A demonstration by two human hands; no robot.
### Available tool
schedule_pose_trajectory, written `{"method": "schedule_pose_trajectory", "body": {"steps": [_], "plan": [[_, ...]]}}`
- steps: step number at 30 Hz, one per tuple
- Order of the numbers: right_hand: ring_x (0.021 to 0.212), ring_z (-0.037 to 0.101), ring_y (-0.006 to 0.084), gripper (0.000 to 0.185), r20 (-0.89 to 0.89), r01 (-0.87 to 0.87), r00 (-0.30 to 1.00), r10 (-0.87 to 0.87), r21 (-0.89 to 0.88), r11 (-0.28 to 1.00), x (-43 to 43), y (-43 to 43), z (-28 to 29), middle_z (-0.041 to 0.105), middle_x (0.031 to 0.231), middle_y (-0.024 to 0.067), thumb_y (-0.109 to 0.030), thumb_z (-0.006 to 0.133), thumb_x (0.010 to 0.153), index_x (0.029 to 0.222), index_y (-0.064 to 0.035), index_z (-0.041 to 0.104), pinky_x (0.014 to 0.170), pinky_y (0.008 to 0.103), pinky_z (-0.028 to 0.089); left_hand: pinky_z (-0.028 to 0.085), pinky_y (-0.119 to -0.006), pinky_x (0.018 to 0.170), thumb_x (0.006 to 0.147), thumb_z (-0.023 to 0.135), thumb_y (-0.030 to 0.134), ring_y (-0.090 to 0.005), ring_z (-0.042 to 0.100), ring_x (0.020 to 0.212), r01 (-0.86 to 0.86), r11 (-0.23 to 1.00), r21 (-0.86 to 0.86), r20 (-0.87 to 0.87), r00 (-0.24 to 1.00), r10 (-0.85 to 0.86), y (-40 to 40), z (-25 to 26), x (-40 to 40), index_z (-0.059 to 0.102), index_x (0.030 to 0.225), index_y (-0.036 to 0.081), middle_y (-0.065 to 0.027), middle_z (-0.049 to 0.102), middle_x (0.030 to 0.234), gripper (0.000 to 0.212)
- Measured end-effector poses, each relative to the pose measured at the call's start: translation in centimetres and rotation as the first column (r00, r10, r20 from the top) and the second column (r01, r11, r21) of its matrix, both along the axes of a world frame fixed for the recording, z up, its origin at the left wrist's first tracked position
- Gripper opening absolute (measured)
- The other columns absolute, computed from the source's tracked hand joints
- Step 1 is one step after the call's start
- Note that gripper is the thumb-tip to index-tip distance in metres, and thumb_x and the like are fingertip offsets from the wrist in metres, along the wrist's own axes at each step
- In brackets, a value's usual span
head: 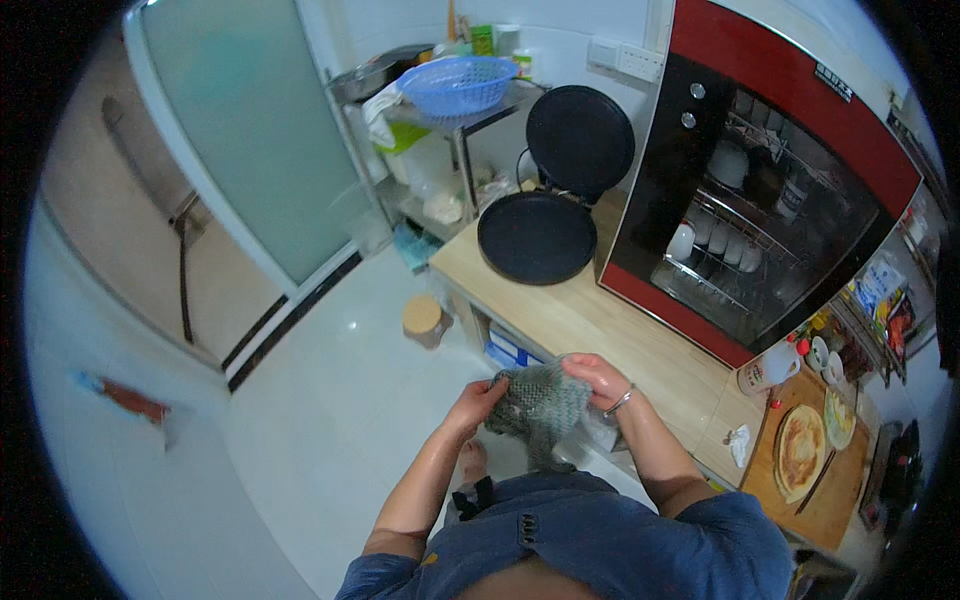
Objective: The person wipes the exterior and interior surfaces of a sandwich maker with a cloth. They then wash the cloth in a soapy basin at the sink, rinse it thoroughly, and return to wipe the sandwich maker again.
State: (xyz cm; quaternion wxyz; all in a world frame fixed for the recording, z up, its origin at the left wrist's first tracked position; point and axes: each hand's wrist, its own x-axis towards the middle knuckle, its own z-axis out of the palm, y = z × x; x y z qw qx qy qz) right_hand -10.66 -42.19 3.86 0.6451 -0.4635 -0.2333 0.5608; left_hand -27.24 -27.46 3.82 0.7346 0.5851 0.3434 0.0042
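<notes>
A green-grey woven cloth (pixel 551 409) hangs stretched between my two hands, in front of my body. My left hand (pixel 480 405) pinches its left edge. The upper right corner is gripped by my right hand (pixel 598 381), which has a metal bracelet at the wrist. The cloth's lower part droops loosely toward my waist. Beyond it runs a light wooden counter (pixel 645 337). An electric griddle (pixel 538 238) rests on the far end of that counter with its black lid (pixel 580 140) raised.
A red and black dish cabinet (pixel 757 187) stands on the counter. To the right, a cutting board (pixel 840 517) bears a flatbread (pixel 799 450) and chopsticks (pixel 815 482). A blue basket (pixel 457 86) tops a metal rack. A small stool (pixel 422 315) stands on the floor near a frosted door (pixel 247 127).
</notes>
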Motion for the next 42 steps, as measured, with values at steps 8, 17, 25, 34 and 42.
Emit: {"method": "schedule_pose_trajectory", "body": {"steps": [8,17,25,34,42], "plan": [[0.063,0.056,0.0127,0.02,-0.058,0.479,0.871,-0.488,-0.122,0.869,8.1,11.1,5.6,0.058,0.074,0.003,-0.025,0.051,0.08,0.077,-0.0062,0.055,0.058,0.0257,0.046,0.041,-0.023,0.057,0.082,0.047,0.024,-0.0101,0.052,0.063,0.213,0.961,-0.175,0.279,0.947,-0.159,14.6,1.6,11.3,0.055,0.083,0.003,-0.0026,0.056,0.074,0.023],[0.091,0.048,0.0365,0.058,0.975,0.872,0.218,-0.036,-0.178,0.456,20.5,21.6,-1.0,0.048,0.101,0.0234,-0.032,0.052,0.074,0.118,-0.0011,0.03,0.08,0.041,0.039,0.042,-0.031,0.066,0.072,0.055,0.012,-0.0222,0.053,0.075,-0.217,0.669,0.71,0.335,0.941,-0.051,26.4,-5.3,24.9,0.05,0.09,-0.001,-0.0111,0.056,0.083,0.023],[0.117,0.02,0.0346,0.05,0.911,0.778,-0.109,0.398,-0.171,0.605,19.1,27.5,-10.1,0.02,0.128,0.0187,-0.041,0.038,0.079,0.122,-0.0157,0.031,0.095,0.0456,0.018,0.038,-0.035,0.072,0.073,0.051,0.013,-0.0283,0.049,0.08,-0.101,0.622,0.776,0.066,0.995,0.078,31.3,-12.7,25.3,0.053,0.09,0.002,-0.0131,0.054,0.083,0.02],[0.085,0.046,0.0276,0.037,0.957,0.956,-0.012,0.291,-0.074,0.284,27.2,28.4,-9.6,0.046,0.091,0.0114,-0.011,0.046,0.072,0.109,-0.0098,0.041,0.069,0.0353,0.04,0.041,-0.029,0.06,0.077,0.051,0.017,-0.0187,0.052,0.065,0.042,0.728,0.685,0.048,0.994,-0.102,32.5,-11.6,26.1,0.057,0.087,0.002,-0.0118,0.056,0.07,0.019],[0.076,0.05,0.0277,0.017,0.981,0.738,-0.078,0.176,-0.062,0.672,25.4,37.2,-11.3,0.049,0.081,0.0136,-0.007,0.044,0.071,0.086,-0.0059,0.049,0.065,0.035,0.042,0.041,-0.025,0.063,0.08,0.05,0.022,-0.0125,0.05,0.066,0.233,0.818,0.526,0.047,0.952,-0.302,34.2,-12.0,25.8,0.054,0.095,0.0,-0.0042,0.054,0.072,0.026]]}}
